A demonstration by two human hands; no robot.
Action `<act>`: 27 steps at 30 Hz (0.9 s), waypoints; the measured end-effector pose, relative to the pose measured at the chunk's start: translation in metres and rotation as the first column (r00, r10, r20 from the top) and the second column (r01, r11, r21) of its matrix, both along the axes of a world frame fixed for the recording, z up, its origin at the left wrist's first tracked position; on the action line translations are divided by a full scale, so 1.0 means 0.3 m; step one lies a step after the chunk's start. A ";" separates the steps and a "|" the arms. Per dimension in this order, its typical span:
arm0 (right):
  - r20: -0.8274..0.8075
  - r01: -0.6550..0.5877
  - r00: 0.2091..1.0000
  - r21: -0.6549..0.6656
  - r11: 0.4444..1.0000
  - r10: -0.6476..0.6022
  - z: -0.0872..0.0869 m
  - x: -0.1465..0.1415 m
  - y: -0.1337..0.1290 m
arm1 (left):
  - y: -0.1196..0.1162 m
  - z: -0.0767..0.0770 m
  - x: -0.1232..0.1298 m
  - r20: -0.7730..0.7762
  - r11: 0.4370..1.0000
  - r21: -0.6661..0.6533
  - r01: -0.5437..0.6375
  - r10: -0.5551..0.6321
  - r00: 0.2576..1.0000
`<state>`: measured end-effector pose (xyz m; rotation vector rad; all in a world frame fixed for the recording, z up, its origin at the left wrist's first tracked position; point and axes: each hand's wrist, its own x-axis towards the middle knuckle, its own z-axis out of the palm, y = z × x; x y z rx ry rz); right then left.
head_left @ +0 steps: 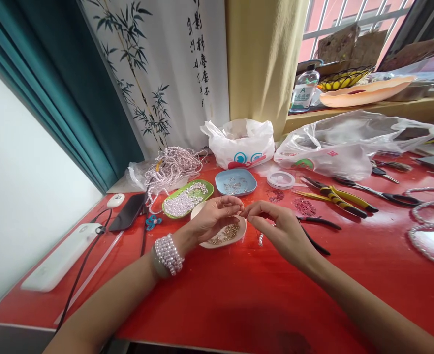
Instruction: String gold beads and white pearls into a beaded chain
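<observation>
My left hand (pixel 217 216) and my right hand (pixel 272 223) meet fingertip to fingertip over a white dish (pixel 222 242) of small gold beads (pixel 224 234). Both are closed in a pinch. What the left fingers hold is too small to make out. Below my right hand hangs a short beaded thread (pixel 260 239) with pale beads; its upper end disappears behind the fingers. Several strands of pearly beads (pixel 168 254) circle my left wrist. Just beyond the hands are a green dish (pixel 210 189) of pearly beads (pixel 183 200) and a blue dish (pixel 235 173) with tiny pieces in it.
Bundled bead strands (pixel 174 164) lie at the back left, near a phone (pixel 129 212) and a white power bank (pixel 60 255) with a cable. Pliers (pixel 335 196), scissors (pixel 383 191) and a round clear lid (pixel 281 180) lie to the right. Plastic bags (pixel 241 142) stand behind.
</observation>
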<state>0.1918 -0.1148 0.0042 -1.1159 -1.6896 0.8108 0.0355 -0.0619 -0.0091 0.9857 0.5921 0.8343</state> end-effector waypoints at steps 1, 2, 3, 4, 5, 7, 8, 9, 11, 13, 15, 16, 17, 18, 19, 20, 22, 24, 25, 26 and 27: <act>-0.007 -0.005 1.000 0.002 1.000 0.005 0.000 -0.002 0.000 | 0.000 0.000 -0.001 0.001 1.000 -0.005 -0.006 0.006 1.000; -0.012 -0.007 1.000 0.010 1.000 0.007 0.000 -0.004 0.001 | 0.000 -0.001 -0.001 0.004 1.000 -0.010 -0.012 0.013 1.000; -0.015 -0.010 1.000 0.025 1.000 0.010 0.001 -0.005 0.002 | 0.000 -0.002 -0.002 0.008 1.000 -0.013 -0.017 0.018 1.000; -0.015 -0.015 1.000 0.040 0.999 0.015 0.001 -0.006 0.004 | 0.000 -0.003 -0.002 0.012 1.000 -0.014 -0.023 0.023 1.000; -0.011 -0.021 1.000 0.056 0.998 0.022 0.001 -0.006 0.005 | 0.000 -0.005 -0.002 0.016 0.999 -0.012 -0.030 0.030 0.999; -0.001 -0.034 0.999 0.088 0.996 0.034 0.000 -0.006 0.007 | 0.002 -0.009 -0.003 0.025 0.999 -0.007 -0.038 0.038 0.999; 0.006 -0.037 0.999 0.098 0.994 0.037 -0.001 -0.006 0.007 | 0.004 -0.010 -0.002 0.029 0.999 -0.004 -0.041 0.041 0.999; 0.013 -0.039 0.999 0.106 0.994 0.038 -0.001 -0.005 0.008 | 0.005 -0.011 -0.002 0.033 0.999 -0.002 -0.045 0.045 0.998; 0.025 -0.037 0.999 0.112 0.993 0.034 -0.002 -0.005 0.008 | 0.007 -0.011 -0.001 0.038 0.998 -0.001 -0.057 0.057 0.998; 0.030 -0.032 0.999 0.110 0.993 0.029 -0.002 -0.007 0.008 | 0.007 -0.010 0.001 0.041 0.997 -0.001 -0.072 0.071 0.997; 0.030 -0.024 0.999 0.106 0.994 0.021 -0.002 -0.009 0.008 | 0.007 -0.009 0.002 0.044 0.997 0.004 -0.079 0.079 0.996; 0.032 -0.019 0.999 0.104 0.994 0.015 -0.001 -0.009 0.007 | 0.007 -0.009 0.002 0.043 0.997 0.007 -0.080 0.079 0.996; 0.035 -0.015 0.999 0.104 0.994 0.011 -0.001 -0.010 0.007 | 0.006 -0.009 0.002 0.042 0.997 0.009 -0.081 0.080 0.996; 0.037 -0.012 0.999 0.106 0.994 0.008 -0.001 -0.010 0.007 | 0.006 -0.010 0.002 0.042 0.997 0.011 -0.082 0.082 0.996; 0.038 -0.012 0.999 0.106 0.994 0.008 -0.001 -0.010 0.007 | 0.006 -0.011 0.002 0.040 0.996 0.011 -0.083 0.083 0.996; 0.039 -0.013 0.999 0.105 0.994 0.009 -0.001 -0.009 0.008 | 0.006 -0.012 0.001 0.038 0.996 0.011 -0.084 0.084 0.996; 0.039 -0.016 0.999 0.104 0.994 0.012 -0.002 -0.009 0.008 | 0.005 -0.011 0.001 0.035 0.996 0.013 -0.083 0.082 0.996; 0.048 -0.013 0.999 0.101 0.995 0.008 -0.004 -0.009 0.010 | 0.004 -0.009 0.000 0.032 0.997 0.019 -0.075 0.074 0.997; 0.054 -0.013 0.998 0.100 0.995 0.008 -0.005 -0.009 0.012 | 0.004 -0.008 -0.001 0.029 0.997 0.024 -0.071 0.070 0.997; 0.061 -0.014 0.998 0.098 0.995 0.008 -0.006 -0.010 0.015 | 0.004 -0.007 -0.001 0.027 0.997 0.030 -0.069 0.069 0.997; 0.066 -0.018 0.998 0.094 0.995 0.011 -0.007 -0.010 0.017 | 0.004 -0.005 -0.002 0.025 0.997 0.036 -0.070 0.069 0.997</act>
